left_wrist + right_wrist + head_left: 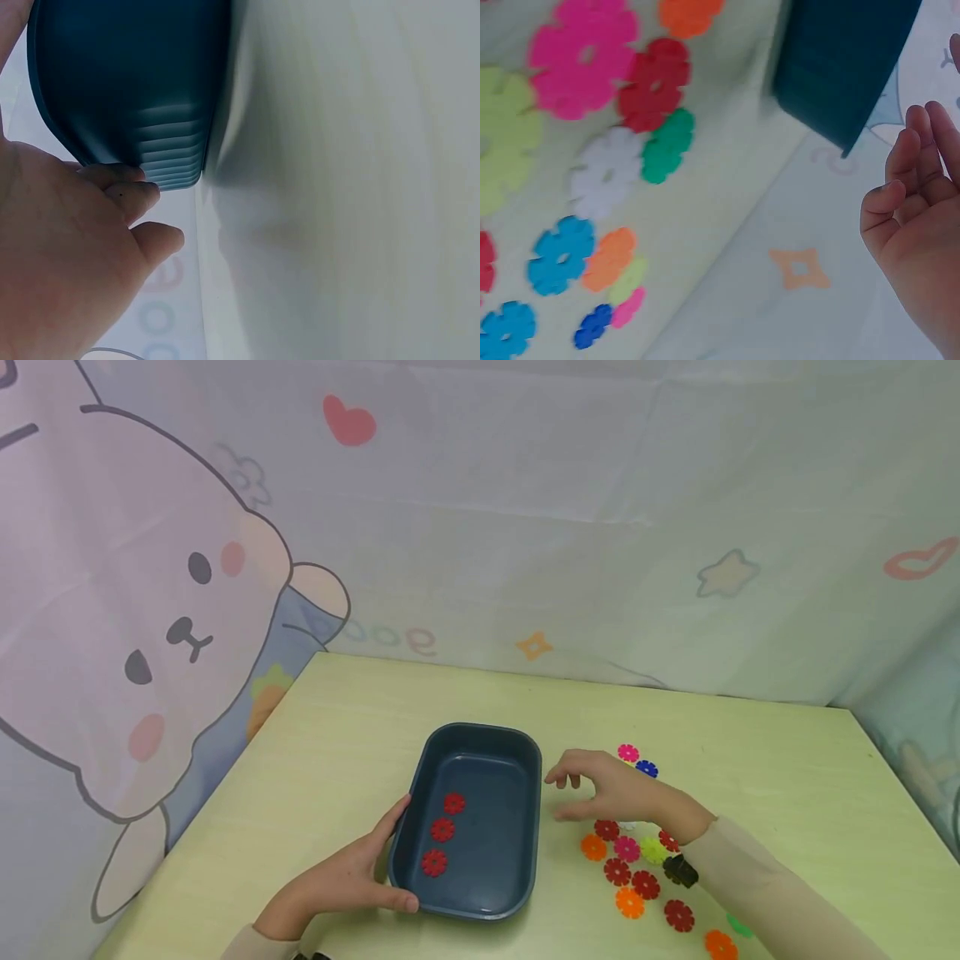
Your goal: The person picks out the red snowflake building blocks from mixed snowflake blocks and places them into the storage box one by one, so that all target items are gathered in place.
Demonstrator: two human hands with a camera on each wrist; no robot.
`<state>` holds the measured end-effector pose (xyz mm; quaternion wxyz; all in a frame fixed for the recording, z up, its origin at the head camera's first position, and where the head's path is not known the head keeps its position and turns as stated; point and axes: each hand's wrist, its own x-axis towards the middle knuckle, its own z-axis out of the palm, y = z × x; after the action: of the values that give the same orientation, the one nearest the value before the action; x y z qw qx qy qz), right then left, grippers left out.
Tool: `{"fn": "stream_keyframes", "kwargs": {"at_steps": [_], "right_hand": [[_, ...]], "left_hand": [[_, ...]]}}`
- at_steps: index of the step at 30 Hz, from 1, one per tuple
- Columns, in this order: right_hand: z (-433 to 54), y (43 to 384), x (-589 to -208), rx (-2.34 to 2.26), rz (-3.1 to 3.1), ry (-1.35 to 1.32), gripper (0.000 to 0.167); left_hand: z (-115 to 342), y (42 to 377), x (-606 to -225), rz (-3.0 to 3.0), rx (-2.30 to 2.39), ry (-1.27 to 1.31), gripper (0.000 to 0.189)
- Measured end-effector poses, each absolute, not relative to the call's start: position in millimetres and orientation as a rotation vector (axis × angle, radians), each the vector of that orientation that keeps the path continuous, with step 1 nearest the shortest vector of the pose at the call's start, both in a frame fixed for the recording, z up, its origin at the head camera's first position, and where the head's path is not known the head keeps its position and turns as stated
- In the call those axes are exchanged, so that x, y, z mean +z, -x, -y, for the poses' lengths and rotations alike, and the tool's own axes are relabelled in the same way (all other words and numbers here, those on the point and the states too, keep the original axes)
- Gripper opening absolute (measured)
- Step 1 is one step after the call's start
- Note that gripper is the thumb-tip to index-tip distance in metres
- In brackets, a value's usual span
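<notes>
A dark blue rectangular tray (491, 827) holds three red flower-shaped plastic discs (442, 830) in a line along its left side. My left hand (341, 881) grips the tray's left side, thumb at the near corner. In the left wrist view its fingers (131, 199) lie against the tray's outer wall (127, 90). Just right of the tray, above table height, my right hand (611, 789) has its fingers loosely bent and apart from the thumb, with nothing between them. In the right wrist view, that hand (922, 202) is beside the tray's end (840, 75).
Loose flower discs in several colours lie right of the tray, partly under my right forearm, among them a pink one (628, 752), an orange one (630, 902) and a dark red one (678, 915). A printed curtain (525, 527) hangs behind the pale table (360, 718).
</notes>
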<state>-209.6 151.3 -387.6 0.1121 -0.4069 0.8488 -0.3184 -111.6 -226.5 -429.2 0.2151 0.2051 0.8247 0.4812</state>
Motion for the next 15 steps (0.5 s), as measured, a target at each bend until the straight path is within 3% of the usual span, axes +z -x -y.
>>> {"fn": "stream_keyframes", "kwargs": {"at_steps": [15], "right_hand": [[-192, 199, -417, -0.94, -2.502, 0.998, 0.034]], "left_hand": [[227, 112, -430, -2.292, 1.332, -0.564, 0.121]]}}
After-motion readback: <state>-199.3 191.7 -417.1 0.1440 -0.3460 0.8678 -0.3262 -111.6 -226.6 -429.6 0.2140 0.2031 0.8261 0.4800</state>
